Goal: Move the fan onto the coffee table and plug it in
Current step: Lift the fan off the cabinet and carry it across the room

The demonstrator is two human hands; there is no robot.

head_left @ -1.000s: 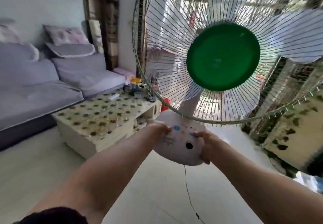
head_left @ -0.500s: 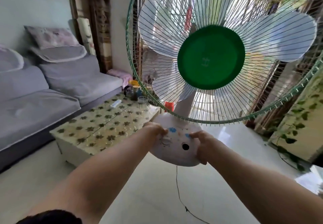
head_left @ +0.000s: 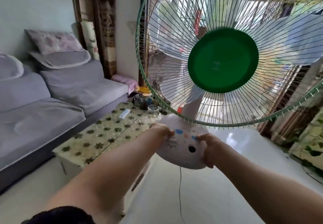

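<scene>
I hold a table fan (head_left: 223, 62) in the air in front of me, with a green hub, a green wire cage and pale blades. My left hand (head_left: 161, 129) grips the left side of its white oval base (head_left: 183, 151). My right hand (head_left: 208, 148) grips the right side of that base. A thin black cord (head_left: 180, 188) hangs from under the base toward the floor; its plug is out of view. The coffee table (head_left: 104, 136), covered with a flower-patterned cloth, stands low and to the left, partly under my left arm.
A grey sofa (head_left: 52, 101) with cushions runs along the left wall beside the table. At the table's far end lie a white remote (head_left: 124, 114), a glass ashtray (head_left: 153, 109) and small jars. A leaf-patterned cabinet (head_left: 309, 145) stands at the right. Pale floor lies below.
The fan and both hands have come closer to the coffee table, which now sits under my left forearm. The cage has shifted rightward in view. My grip on the base is unchanged.
</scene>
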